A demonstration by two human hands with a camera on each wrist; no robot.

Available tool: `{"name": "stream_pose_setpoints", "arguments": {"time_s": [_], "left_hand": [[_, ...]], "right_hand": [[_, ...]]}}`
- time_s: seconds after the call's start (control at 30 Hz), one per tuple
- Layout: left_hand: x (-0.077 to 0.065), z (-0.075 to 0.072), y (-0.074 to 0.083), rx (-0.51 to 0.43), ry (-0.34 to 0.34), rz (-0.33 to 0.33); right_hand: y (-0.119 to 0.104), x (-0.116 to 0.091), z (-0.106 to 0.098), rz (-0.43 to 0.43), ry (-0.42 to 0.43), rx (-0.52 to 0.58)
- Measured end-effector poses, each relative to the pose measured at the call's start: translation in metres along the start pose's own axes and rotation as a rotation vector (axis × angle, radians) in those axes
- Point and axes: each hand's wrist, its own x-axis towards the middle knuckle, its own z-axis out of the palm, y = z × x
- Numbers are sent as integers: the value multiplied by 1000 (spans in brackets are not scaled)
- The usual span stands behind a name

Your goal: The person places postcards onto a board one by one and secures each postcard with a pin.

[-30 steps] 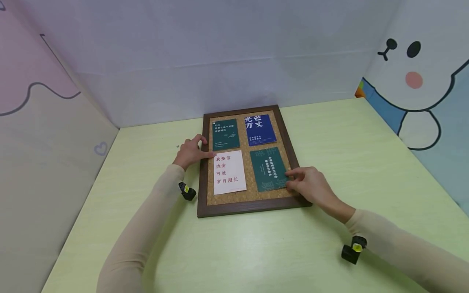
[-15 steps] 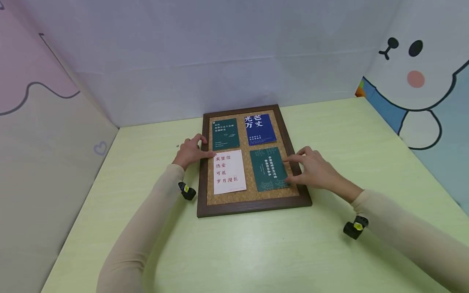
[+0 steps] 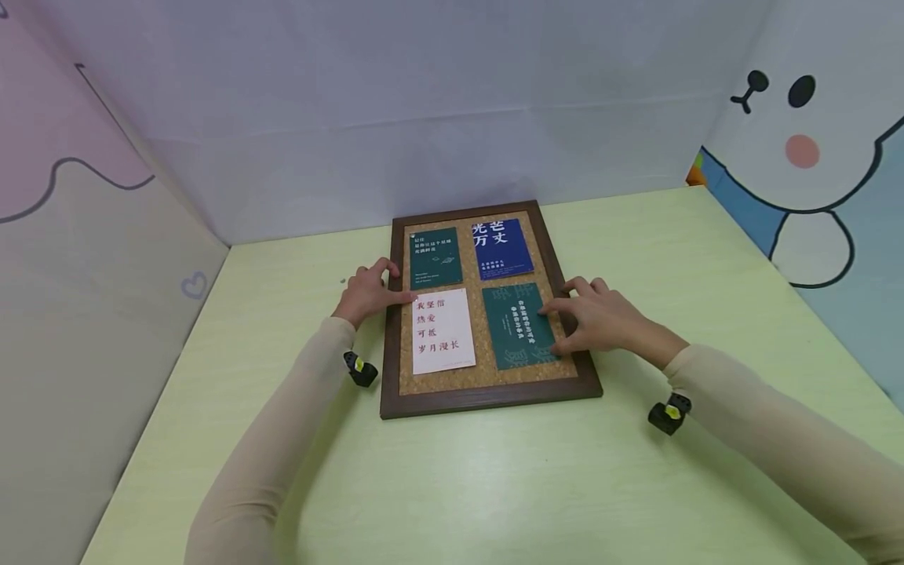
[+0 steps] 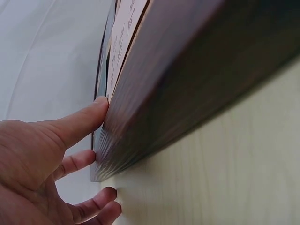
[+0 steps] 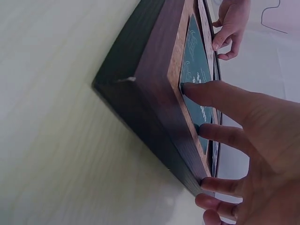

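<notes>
A cork board (image 3: 487, 400) in a dark brown frame lies on the table. A white card (image 3: 443, 333) with red writing is at its lower left, and a dark green card (image 3: 510, 333) at its lower right. My left hand (image 3: 366, 294) rests at the frame's left rail. Its thumb lies by the white card's upper-left corner; the other fingertips are along the rail's outer side and the tabletop. With thumb and index finger spread apart, my right hand (image 3: 600, 318) touches the lower-right card's right edge. In the right wrist view, its other fingers (image 5: 222, 185) reach along the frame's side.
Another green card (image 3: 434, 267) and a blue card (image 3: 503, 255) are on the board's upper half. Beneath is a pale yellow-green table (image 3: 459, 486), bounded by a back wall (image 3: 452, 102) and side walls with cartoon prints. Each wrist carries a small black camera (image 3: 361, 369).
My right hand has moved up along the lower-right card's edge, its thumb and index finger spreading from close together to apart. The left hand stays in place.
</notes>
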Motion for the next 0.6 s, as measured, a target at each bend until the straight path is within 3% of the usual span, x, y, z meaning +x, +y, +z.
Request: {"name": "stream_pose_setpoints", "arguments": {"time_s": [0.2,0.33,0.6], "left_hand": [[1,0,0,15,-8,15],[2,-11,-3,-36,2,26],[10,-55,-27,-37,191,39]], "right_hand": [[-1,0,0,9,-5,-5],[-3,-1,-1,6,-11,13],[-2,-1,-1,2,-12,11]]}}
